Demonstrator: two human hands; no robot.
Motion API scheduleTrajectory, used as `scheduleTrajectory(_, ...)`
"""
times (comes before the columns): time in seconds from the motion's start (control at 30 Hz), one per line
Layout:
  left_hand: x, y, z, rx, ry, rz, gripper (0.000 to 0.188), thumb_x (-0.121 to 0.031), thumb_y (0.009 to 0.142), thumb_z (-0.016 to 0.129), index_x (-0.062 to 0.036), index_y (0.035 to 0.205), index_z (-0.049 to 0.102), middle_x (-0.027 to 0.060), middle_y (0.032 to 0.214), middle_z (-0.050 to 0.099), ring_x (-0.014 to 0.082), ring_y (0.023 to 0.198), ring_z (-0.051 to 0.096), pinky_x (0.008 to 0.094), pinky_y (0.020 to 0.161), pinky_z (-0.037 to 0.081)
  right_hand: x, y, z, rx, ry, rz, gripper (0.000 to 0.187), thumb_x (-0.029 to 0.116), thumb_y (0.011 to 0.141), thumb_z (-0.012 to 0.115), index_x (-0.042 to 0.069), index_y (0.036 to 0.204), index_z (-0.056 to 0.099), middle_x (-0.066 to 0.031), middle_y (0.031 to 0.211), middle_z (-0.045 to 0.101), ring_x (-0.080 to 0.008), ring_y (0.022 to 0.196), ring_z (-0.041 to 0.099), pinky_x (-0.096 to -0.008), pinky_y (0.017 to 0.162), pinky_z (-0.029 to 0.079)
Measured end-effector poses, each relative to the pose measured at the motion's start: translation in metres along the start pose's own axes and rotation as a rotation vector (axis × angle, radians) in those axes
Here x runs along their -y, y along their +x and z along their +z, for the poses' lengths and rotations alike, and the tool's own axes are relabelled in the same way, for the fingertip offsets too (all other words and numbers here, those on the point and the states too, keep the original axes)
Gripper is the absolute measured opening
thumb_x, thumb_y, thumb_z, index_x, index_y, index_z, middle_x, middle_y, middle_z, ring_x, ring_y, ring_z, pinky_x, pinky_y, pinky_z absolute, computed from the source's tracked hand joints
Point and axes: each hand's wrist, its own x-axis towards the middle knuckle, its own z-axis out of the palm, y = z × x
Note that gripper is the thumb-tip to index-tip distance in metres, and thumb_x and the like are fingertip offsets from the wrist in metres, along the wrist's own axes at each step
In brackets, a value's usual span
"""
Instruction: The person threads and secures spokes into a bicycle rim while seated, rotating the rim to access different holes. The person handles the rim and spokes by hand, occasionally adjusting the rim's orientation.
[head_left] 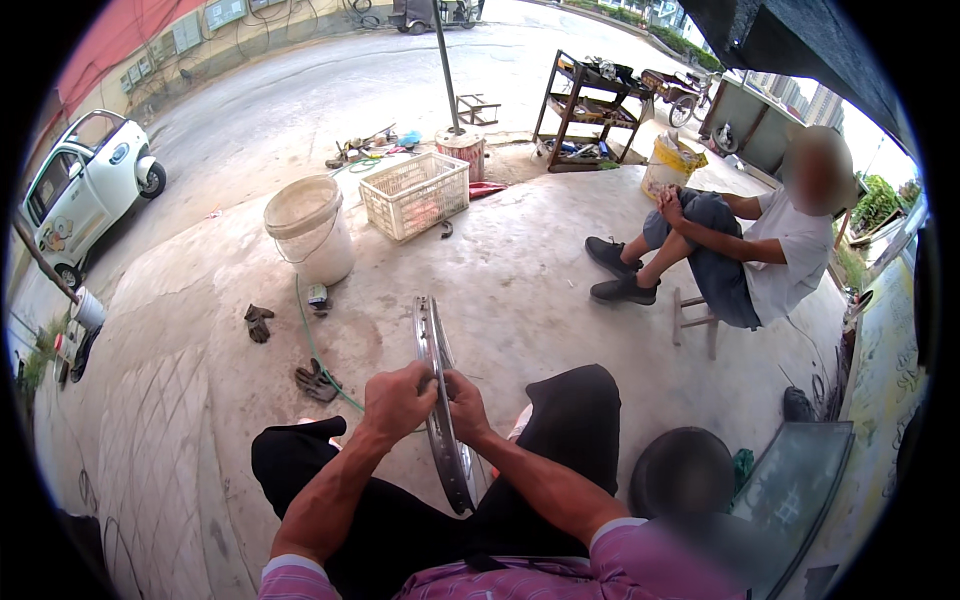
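A narrow metal wheel rim (pixel 449 462) with holes along its band stands upright between my knees, seen nearly edge-on. My left hand (pixel 398 400) is closed against its left side, and my right hand (pixel 464 404) grips it from the right at about the same height. The fingertips meet at the band, so any small part between them is hidden. Two dark work gloves, one nearer (pixel 318 381) and one farther off (pixel 258 323), lie on the ground to the left. A thin green hose (pixel 312 340) runs past the nearer glove toward the rim.
A white bucket (pixel 325 250) and a cream plastic crate (pixel 415 197) stand ahead. Behind them are a pole (pixel 447 70) and a tool shelf (pixel 592 110). A person (pixel 790 240) sits on a stool at the right. A dark round object (pixel 683 475) lies near my right knee.
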Motion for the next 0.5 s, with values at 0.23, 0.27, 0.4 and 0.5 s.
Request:
scheduleTrajectory(0.23, 0.012, 0.001, 0.003, 0.002, 0.043, -0.006, 0.017, -0.022, 0.080, 0.072, -0.0101, 0.093, 0.072, 0.0124, 0.069, 0.068, 0.0310, 0.063, 0.069, 0.0402, 0.059, 0.053, -0.011, 0.003, 0.008, -0.046, -0.015, -0.100, 0.027, 0.010, 0.093, 0.069, 0.001, 0.118, 0.062, -0.0022, 0.085, 0.068, -0.0055, 0.071, 0.061, -0.0239, 0.062, 0.050)
scheduleTrajectory(0.27, 0.010, 0.001, 0.000, 0.028, 0.027, -0.025, 0.018, -0.022, 0.081, 0.070, -0.0098, 0.094, 0.072, 0.0135, 0.070, 0.068, 0.0326, 0.066, 0.069, 0.0420, 0.061, 0.053, -0.009, 0.003, 0.008, -0.045, -0.018, -0.107, 0.027, 0.010, 0.093, 0.069, 0.001, 0.117, 0.062, -0.0023, 0.085, 0.068, -0.0057, 0.071, 0.061, -0.0240, 0.062, 0.050)
scheduleTrajectory(0.4, 0.005, 0.001, -0.008, 0.085, -0.008, -0.035, 0.019, -0.023, 0.081, 0.067, -0.0093, 0.095, 0.070, 0.0150, 0.074, 0.069, 0.0356, 0.071, 0.070, 0.0456, 0.066, 0.054, 0.003, 0.002, 0.011, -0.052, -0.046, -0.136, 0.027, 0.009, 0.093, 0.069, 0.001, 0.118, 0.062, -0.0033, 0.086, 0.070, -0.0061, 0.072, 0.061, -0.0248, 0.062, 0.050)
scheduleTrajectory(0.5, 0.016, 0.000, 0.000, 0.025, 0.028, 0.014, 0.018, -0.023, 0.081, 0.072, -0.0094, 0.093, 0.071, 0.0122, 0.068, 0.067, 0.0317, 0.064, 0.068, 0.0427, 0.061, 0.053, 0.001, 0.002, 0.012, -0.036, -0.038, -0.137, 0.027, 0.008, 0.093, 0.069, 0.001, 0.118, 0.062, -0.0035, 0.085, 0.069, -0.0064, 0.070, 0.061, -0.0249, 0.062, 0.050)
